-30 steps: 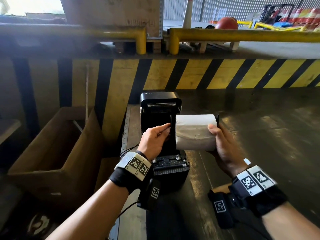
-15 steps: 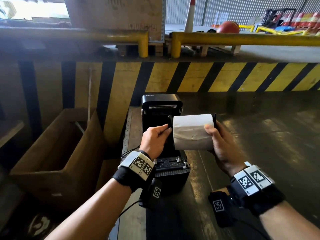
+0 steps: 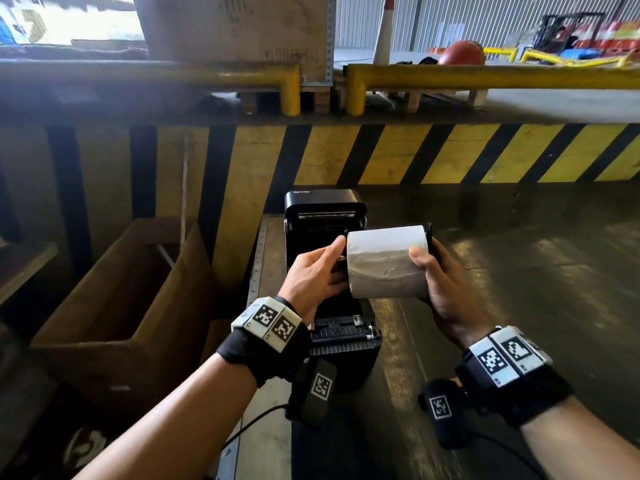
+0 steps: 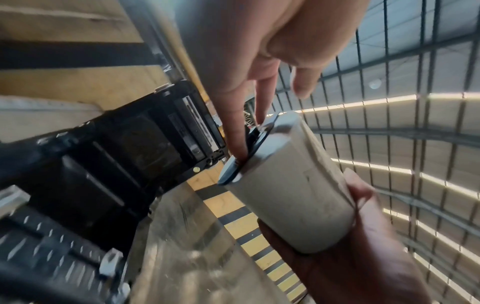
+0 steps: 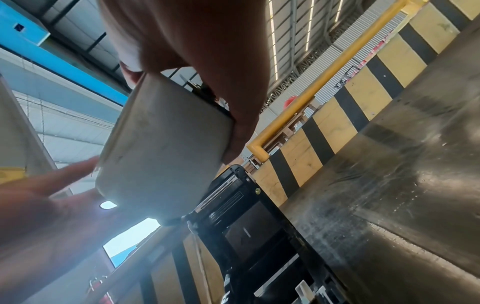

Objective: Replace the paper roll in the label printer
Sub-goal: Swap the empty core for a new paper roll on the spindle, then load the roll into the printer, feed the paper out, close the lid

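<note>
The right hand (image 3: pixel 450 296) clasps the paper roll (image 3: pixel 388 265) at its right end, and the left hand (image 3: pixel 311 277) lays straight fingers (image 4: pixel 237 131) on the black flange (image 4: pixel 230 170) at its left edge, both clear above the open label printer (image 3: pixel 325 202) under them.

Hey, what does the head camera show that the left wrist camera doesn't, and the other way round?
Only the head view shows the open cardboard box on the left and the marker wristbands on both wrists. Only the left wrist view shows the roof overhead and, close up, the left fingers lying straight against the black end flange. Both show the paper roll gripped in the right hand, held close to the open label printer.
</note>
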A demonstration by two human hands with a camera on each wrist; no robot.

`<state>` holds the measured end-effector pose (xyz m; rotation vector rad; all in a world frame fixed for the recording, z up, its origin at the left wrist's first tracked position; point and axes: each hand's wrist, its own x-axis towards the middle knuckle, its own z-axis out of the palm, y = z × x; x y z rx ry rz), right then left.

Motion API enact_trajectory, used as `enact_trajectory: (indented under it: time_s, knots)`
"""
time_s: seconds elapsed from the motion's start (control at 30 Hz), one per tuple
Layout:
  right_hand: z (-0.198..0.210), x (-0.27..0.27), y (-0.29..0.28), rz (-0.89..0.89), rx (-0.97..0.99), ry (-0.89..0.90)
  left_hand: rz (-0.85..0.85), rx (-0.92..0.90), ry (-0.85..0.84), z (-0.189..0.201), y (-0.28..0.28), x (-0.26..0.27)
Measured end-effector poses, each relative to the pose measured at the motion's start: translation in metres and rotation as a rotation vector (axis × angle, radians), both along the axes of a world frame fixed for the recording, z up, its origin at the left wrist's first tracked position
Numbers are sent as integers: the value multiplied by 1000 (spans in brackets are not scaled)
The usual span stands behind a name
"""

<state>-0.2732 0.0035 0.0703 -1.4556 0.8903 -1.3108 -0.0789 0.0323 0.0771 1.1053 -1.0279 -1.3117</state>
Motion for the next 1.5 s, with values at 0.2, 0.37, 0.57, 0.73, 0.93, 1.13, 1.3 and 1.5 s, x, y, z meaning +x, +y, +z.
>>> enact_trajectory:
  time_s: [0.2,0.37,0.57,0.73,0.93,1.13,1.3,1.5]
  knots:
    - [-4,7,-12,106,132,34,-60,-44,-215,-9,-10,11]
    - [-4,18,-28,71,335,-148,-49,-25,-223,-13,-18,30]
    - [-11,31,-47,3,190,-49,-24,-31,-184,-5,-29,47]
    - [-24,34,-66,28,203,16,37,-9,-240,-11,-42,60]
    - [-45,38,-96,85,131,173,94,13,-494,-34,-61,70]
    - [-74,36,-152,208,116,532,92,96,-660,-59,-81,73]
    - [-100,38,-172,281,70,793,94,207,-695,-89,-89,76]
    - [-115,44,-168,236,-40,918,126,249,-763,-113,-89,74]
